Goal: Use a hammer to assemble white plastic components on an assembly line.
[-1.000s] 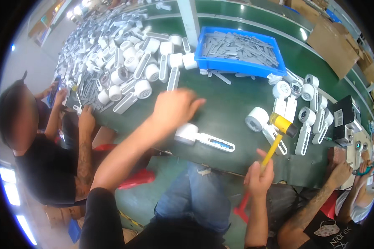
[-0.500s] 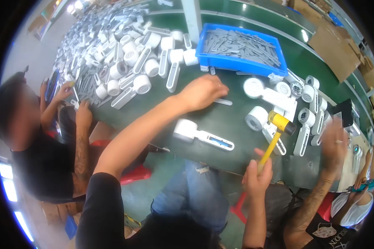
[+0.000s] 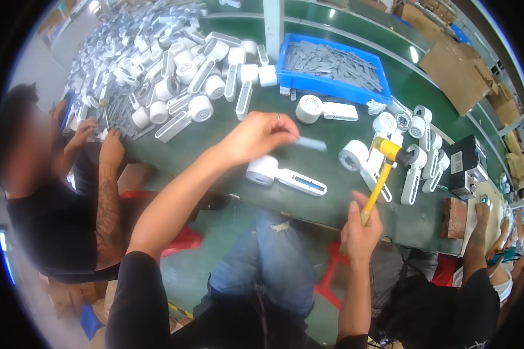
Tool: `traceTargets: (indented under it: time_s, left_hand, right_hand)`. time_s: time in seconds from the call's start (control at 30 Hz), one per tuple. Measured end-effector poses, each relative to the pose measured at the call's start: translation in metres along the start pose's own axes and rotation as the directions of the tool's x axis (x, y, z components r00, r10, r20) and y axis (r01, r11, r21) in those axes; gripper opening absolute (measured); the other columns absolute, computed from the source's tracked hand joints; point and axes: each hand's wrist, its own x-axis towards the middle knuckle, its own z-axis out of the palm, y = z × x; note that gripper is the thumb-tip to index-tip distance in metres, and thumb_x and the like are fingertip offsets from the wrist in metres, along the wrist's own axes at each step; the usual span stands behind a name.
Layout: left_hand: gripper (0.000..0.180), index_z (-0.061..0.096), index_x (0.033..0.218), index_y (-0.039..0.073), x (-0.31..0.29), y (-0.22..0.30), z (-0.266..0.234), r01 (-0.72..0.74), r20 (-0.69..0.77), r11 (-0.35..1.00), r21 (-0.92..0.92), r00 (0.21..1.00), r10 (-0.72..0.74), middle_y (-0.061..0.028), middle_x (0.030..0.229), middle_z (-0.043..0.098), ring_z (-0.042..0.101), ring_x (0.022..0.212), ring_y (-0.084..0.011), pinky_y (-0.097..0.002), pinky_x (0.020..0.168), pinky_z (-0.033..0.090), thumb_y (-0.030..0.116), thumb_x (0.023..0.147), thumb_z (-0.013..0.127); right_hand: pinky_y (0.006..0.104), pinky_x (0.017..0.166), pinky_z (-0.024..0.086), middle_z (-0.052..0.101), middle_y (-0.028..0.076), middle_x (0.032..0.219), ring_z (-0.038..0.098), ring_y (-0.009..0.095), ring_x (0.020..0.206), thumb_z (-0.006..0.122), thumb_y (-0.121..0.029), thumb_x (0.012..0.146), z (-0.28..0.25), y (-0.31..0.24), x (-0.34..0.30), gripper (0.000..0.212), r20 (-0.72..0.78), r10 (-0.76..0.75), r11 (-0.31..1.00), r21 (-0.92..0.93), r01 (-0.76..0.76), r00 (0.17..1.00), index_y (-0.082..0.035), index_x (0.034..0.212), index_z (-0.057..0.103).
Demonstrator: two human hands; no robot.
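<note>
Left hand (image 3: 256,136) is up over the green bench (image 3: 215,136), fingers pinched together on a thin grey strip (image 3: 310,143) that pokes out to the right, blurred. Just below it we see a white handheld device (image 3: 282,174) lying flat on the bench, round head to the left, long handle with a dark slot to the right. Far left, a heap of white housings (image 3: 174,70) covers the bench, and a co-worker's hand (image 3: 112,145) rests at its edge. Moving right, a blue tray (image 3: 285,78) sits behind our left hand, rectangular and filled with more grey strips. Right hand (image 3: 361,230) next, closed around the wooden shaft of a yellow-headed mallet (image 3: 387,154), head raised over the bench. Beside it stands a row of white parts (image 3: 416,151). Beyond that, a black box with a white label (image 3: 464,164), and brown cardboard cartons (image 3: 460,72) at the upper right.
</note>
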Motion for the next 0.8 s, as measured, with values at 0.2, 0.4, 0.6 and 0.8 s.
traceTargets:
  time_s: [0.2, 0.4, 0.6, 0.8]
  left_hand:
    - [0.014, 0.078, 0.108, 0.003, -0.049, 0.031, 0.023, -0.28, 0.083, 0.958, -0.064, 0.955, 0.284, -0.0111, 0.102, 0.079, 0.078, 0.096, -0.0246, -0.0359, 0.086, 0.061, 0.003, 0.095, 0.077]
    - [0.016, 0.078, 0.108, 0.005, -0.057, 0.019, 0.041, -0.195, 0.062, 0.959, -0.207, 0.975, 0.212, -0.0099, 0.102, 0.079, 0.077, 0.096, -0.0267, -0.0371, 0.084, 0.06, 0.008, 0.092, 0.081]
    - [0.049, 0.075, 0.124, 0.009, -0.07, -0.008, 0.039, -0.343, -0.28, 0.82, 0.458, 0.82, 0.499, -0.0077, 0.111, 0.075, 0.066, 0.116, -0.0324, -0.0432, 0.099, 0.053, 0.02, 0.079, 0.092]
    - [0.055, 0.071, 0.126, 0.008, -0.067, -0.031, 0.058, -0.325, -0.287, 0.906, 0.27, 0.871, 0.398, -0.0073, 0.113, 0.074, 0.065, 0.117, -0.0332, -0.0491, 0.108, 0.05, 0.018, 0.077, 0.093]
  right_hand:
    - [0.0222, 0.044, 0.033, 0.062, -0.003, 0.079, 0.047, 0.001, 0.052, 0.074, -0.009, 0.103, 0.045, -0.032, -0.008, 0.019, 0.056, -0.044, 0.999, -0.006, 0.045, 0.997, 0.001, 0.119, 0.073]
    - [0.0224, 0.045, 0.033, 0.064, -0.002, 0.075, 0.048, 0.001, 0.053, 0.077, -0.012, 0.102, 0.043, -0.031, -0.013, 0.017, 0.135, -0.003, 0.998, -0.061, 0.012, 0.991, 0.002, 0.113, 0.074]
    - [0.0221, 0.045, 0.033, 0.061, -0.004, 0.069, 0.047, 0.001, 0.052, 0.077, -0.018, 0.104, 0.043, -0.032, 0.011, 0.019, 0.062, 0.075, 0.992, -0.108, -0.068, 0.995, 0.001, 0.11, 0.076]
    - [0.024, 0.054, 0.035, 0.06, -0.005, 0.069, 0.047, 0.002, 0.061, 0.079, -0.014, 0.1, 0.055, -0.019, 0.036, 0.016, 0.153, 0.056, 0.933, -0.359, 0.003, 0.987, 0.002, 0.103, 0.078]
